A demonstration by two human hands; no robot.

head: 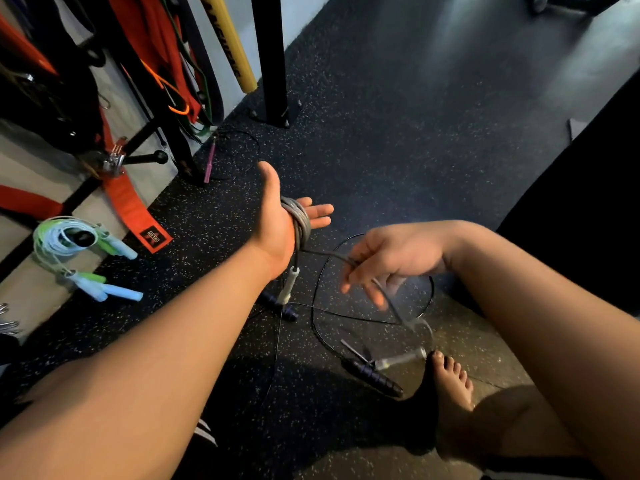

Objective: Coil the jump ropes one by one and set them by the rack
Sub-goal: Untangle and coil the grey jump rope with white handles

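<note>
The left grip [277,225] lies flat and loose, with the smooth gray rope [300,219] wound round it in rings. Just beside it, the right grip [391,261] pinches the rope's thin tail. A white handle [289,285] hangs below.

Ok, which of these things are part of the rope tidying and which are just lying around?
Job: grey rope, left hand, right hand, black rope, purple rope, coiled ropes, rack.
Lying about: orange strap, yellow tube.

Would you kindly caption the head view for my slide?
Grey jump rope wrapped around left hand; right hand holds the strand.
</note>
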